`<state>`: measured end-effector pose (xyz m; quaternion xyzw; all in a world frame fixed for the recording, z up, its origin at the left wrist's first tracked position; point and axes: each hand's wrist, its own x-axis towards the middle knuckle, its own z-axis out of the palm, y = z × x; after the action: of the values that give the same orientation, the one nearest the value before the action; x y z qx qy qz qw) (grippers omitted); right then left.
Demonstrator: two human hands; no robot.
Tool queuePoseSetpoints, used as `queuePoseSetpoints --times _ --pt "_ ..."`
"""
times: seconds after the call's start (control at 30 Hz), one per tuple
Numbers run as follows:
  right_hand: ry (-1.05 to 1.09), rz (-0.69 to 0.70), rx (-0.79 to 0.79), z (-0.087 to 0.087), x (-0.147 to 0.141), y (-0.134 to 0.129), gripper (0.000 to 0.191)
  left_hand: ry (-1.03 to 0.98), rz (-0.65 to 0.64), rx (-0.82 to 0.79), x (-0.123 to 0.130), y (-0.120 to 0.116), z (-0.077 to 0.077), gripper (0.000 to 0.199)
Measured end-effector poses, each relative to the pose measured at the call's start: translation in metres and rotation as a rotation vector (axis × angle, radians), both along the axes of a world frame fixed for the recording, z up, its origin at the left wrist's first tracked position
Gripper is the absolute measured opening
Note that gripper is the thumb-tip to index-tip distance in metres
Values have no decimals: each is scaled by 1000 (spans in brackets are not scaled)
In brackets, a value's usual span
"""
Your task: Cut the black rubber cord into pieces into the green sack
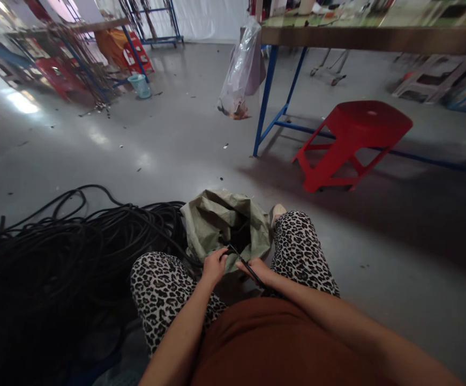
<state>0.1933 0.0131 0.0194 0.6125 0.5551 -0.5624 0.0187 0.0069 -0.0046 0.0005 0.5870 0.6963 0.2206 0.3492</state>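
Note:
My left hand (216,265) is closed on a length of black hose (193,261) that runs in from the large coiled pile at my left. Its end shows just past my fingers, over an open sack. In my right hand (257,271) is a pair of dark scissors (249,269), the blades pointing up and left towards the hose end. The blade tips look very near the hose; whether they touch it I cannot tell. The greenish woven sack (259,228) stands between my knees, its mouth spread and dark pieces inside, too dim to make out.
A tangled pile of black hose (96,241) covers the floor at left. Ahead on the right are a red plastic stool (361,126) and a blue-legged table (361,36). From its corner hangs a clear plastic bag (239,69). A light blue bin (139,86) stands farther off.

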Motion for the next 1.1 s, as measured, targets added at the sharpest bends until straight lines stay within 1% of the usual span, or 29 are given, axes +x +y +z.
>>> queuePoseSetpoints --times 0.17,0.37,0.57,0.67,0.77,0.97,1.1 --pt "-26 49 14 0 1 1 53 -12 11 6 -1 0 -4 31" --pt "-18 85 19 -7 4 -1 55 23 2 -23 -3 1 -4 32" --pt "9 58 -44 -7 6 -1 57 46 -24 -37 -5 1 -8 33" --pt "19 -10 -106 -8 5 -1 56 5 7 -21 -6 0 -8 31" --pt "57 -72 -170 -12 3 -1 56 -37 53 -8 -6 0 -5 29" --pt "121 -108 -274 -22 0 -2 55 -29 107 -8 -5 3 0 22" --pt "160 -80 -289 -23 -1 -3 54 -43 115 -7 -4 3 0 21"
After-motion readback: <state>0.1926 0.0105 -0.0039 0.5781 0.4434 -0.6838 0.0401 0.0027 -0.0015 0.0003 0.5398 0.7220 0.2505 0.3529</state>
